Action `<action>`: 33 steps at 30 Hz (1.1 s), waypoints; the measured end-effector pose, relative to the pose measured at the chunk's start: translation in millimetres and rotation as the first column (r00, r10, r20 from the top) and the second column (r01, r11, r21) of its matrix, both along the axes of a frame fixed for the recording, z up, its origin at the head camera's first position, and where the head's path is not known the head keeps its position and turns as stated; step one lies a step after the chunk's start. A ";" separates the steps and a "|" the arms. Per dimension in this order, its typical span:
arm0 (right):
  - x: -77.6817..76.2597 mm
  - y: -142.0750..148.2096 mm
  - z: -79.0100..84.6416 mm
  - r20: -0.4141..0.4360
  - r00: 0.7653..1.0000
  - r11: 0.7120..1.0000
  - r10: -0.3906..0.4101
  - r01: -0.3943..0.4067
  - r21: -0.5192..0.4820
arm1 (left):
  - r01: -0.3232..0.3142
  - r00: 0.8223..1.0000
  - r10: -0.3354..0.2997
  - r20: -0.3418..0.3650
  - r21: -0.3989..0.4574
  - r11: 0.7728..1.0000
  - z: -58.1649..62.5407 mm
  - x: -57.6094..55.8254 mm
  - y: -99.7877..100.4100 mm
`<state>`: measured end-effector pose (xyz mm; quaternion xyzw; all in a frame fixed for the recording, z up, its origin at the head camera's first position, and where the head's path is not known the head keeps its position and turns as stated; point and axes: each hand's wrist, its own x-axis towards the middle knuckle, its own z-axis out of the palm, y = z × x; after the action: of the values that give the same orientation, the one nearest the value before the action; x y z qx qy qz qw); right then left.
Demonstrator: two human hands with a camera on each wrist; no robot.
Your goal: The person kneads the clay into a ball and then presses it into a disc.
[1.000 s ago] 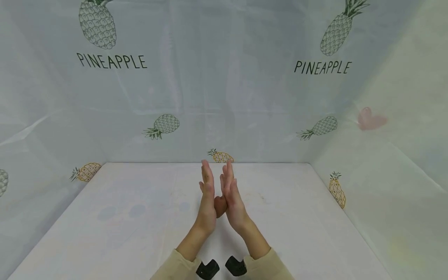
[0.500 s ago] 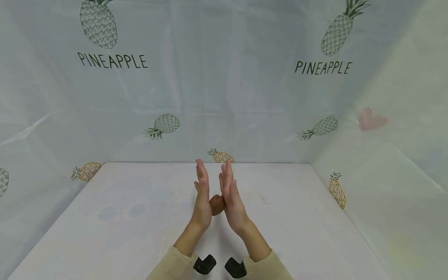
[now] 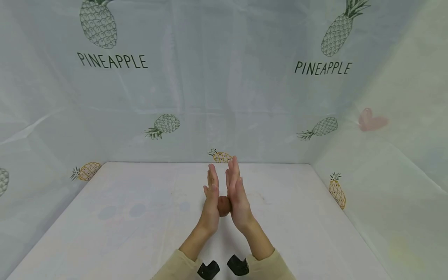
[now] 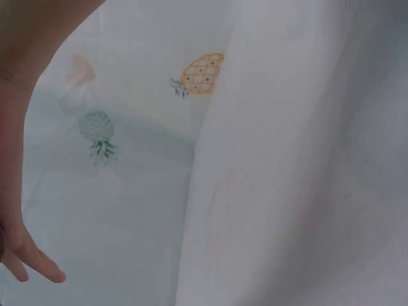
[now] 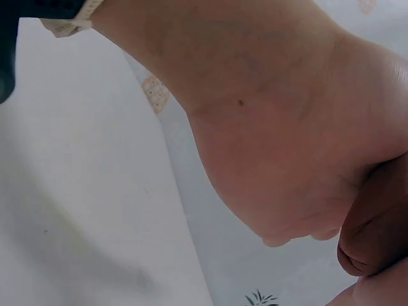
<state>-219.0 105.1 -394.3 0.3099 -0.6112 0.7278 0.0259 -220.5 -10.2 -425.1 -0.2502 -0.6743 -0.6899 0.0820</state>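
Observation:
In the head view, a small lump of brown clay (image 3: 224,206) is pressed between the palms. My left hand (image 3: 210,208) stands upright against its left side, fingers straight and pointing away. Opposite it, my right hand (image 3: 240,204) presses from the right, also with straight fingers, its fingertips a little farther forward. The right wrist view shows the clay (image 5: 379,220) up close, smooth with a crease near its end, under the heel of the right hand (image 5: 287,140). At the left wrist view's edge, part of a hand (image 4: 13,172) shows; the clay is mostly hidden there.
Beneath the hands lies a white tabletop (image 3: 140,233). A pale curtain (image 3: 224,77) printed with pineapples surrounds its back and sides. Black wrist mounts (image 3: 208,270) sit at the beige sleeves (image 3: 178,266).
The hands and clay shifted slightly left, then back to the right. The right hand now reaches farther forward than the left, and the palms stay against the clay throughout.

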 end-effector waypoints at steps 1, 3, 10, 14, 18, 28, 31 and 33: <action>-0.5 0.6 -0.1 0.001 1.000 1.000 -0.003 0.003 0.000 | 0.010 1.000 -0.010 0.000 0.003 1.000 -0.4 0.5 0.9; -1.5 1.6 -0.3 -0.001 1.000 1.000 -0.016 0.016 0.003 | 0.020 1.000 -0.020 0.002 0.016 1.000 -0.3 2.3 2.4; -4.4 1.8 -3.5 -0.001 0.999 0.999 -0.044 0.044 0.013 | 0.029 1.000 -0.029 -0.003 0.037 0.999 5.5 9.7 5.9; -5.5 0.0 -6.4 -0.003 1.000 1.000 -0.026 0.026 0.016 | 0.015 1.000 -0.015 0.004 0.054 0.998 10.8 12.0 5.3; -6.0 -2.9 -8.5 -0.013 1.000 1.000 0.002 -0.001 0.013 | -0.001 1.000 0.000 0.024 0.068 0.998 16.2 12.9 3.0; -5.0 -8.0 -13.3 0.025 0.999 0.999 0.022 -0.023 0.026 | -0.039 0.999 0.036 0.028 0.101 0.994 24.3 12.4 -5.2; -3.6 -10.3 -14.5 0.041 0.998 0.999 0.038 -0.039 0.034 | -0.055 0.998 0.052 0.025 0.113 0.992 25.5 10.1 -8.7; -2.2 -12.1 -14.9 0.050 0.997 0.998 0.051 -0.053 0.045 | -0.065 0.998 0.062 0.025 0.129 0.990 26.7 8.6 -11.5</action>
<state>-221.2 93.0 -409.1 0.3083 -0.6201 0.7213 -0.0153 -211.9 -21.7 -398.4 -0.2155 -0.6366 -0.7318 0.1127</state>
